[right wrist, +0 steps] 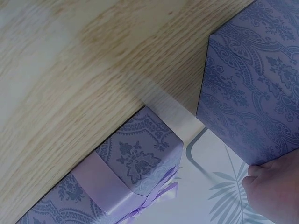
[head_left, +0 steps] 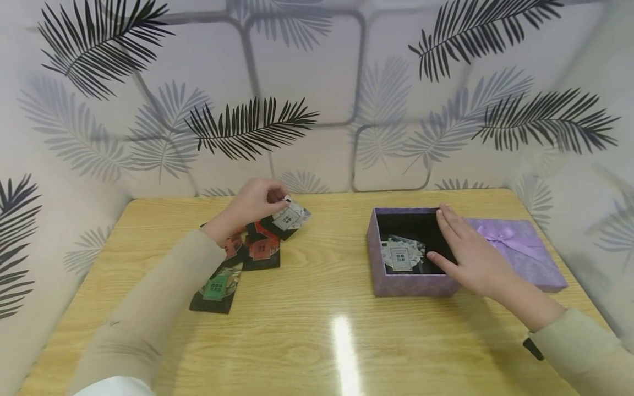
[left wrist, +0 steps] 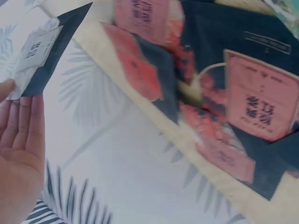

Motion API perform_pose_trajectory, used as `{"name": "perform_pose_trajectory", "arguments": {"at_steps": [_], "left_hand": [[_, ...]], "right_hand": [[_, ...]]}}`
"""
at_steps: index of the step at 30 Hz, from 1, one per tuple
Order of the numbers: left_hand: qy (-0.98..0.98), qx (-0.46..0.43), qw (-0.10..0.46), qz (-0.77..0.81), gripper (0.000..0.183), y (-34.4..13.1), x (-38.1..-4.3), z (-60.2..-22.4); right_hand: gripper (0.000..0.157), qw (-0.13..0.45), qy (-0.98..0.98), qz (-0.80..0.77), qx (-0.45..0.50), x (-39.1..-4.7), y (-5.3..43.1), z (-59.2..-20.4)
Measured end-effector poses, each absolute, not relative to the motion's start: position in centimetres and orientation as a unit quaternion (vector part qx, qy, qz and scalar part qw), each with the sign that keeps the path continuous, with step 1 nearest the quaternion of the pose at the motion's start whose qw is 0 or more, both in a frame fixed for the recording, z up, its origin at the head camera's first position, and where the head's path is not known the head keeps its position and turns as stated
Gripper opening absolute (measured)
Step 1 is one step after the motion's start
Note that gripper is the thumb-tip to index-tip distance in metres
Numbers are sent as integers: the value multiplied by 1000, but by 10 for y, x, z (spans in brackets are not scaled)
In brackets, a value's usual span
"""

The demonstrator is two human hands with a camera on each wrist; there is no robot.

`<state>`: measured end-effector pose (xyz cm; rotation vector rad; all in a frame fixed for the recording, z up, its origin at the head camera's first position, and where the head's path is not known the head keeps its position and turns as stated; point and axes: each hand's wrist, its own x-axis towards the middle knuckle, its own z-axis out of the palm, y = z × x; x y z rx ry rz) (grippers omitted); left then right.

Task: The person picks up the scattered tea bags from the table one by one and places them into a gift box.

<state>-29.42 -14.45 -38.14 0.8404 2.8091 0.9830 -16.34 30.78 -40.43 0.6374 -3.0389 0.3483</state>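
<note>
My left hand (head_left: 254,202) pinches a flat white-and-black packet (head_left: 291,217) by its edge, held above a loose group of packets. In the left wrist view, the pinched packet (left wrist: 44,51) sits between the thumb and straight fingers. Beneath and beside that hand lie several black packets with red labels (head_left: 262,249) and one with a green label (head_left: 216,288). My right hand (head_left: 470,258) rests on the right rim of an open purple box (head_left: 416,286), fingers straight toward its back corner, thumb over the inside. Inside are white-labelled packets (head_left: 401,256).
The purple lid (head_left: 525,264), tied with a ribbon bow (head_left: 502,236), lies just right of the box. A patterned wall (head_left: 317,159) stands along the table's back edge. Bare wooden table (head_left: 317,308) lies between packets and box. A small dark object (head_left: 533,348) shows beside the right sleeve.
</note>
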Motion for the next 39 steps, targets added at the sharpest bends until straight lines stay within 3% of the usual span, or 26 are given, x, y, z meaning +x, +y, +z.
{"name": "perform_pose_trajectory", "arguments": {"at_steps": [10,19,39], "left_hand": [[922,205,0,327,23,-122,-276,-358],[902,190,-23,386,19,-94,-274,-349],[789,125,40,600,17,-13,-273,-342]], "right_hand": [[91,11,-972,107,207,-165,309,-405],[92,12,-973,97,208,-165,307,-404],[91,7,-974,100,206,-165,308,-402]]}}
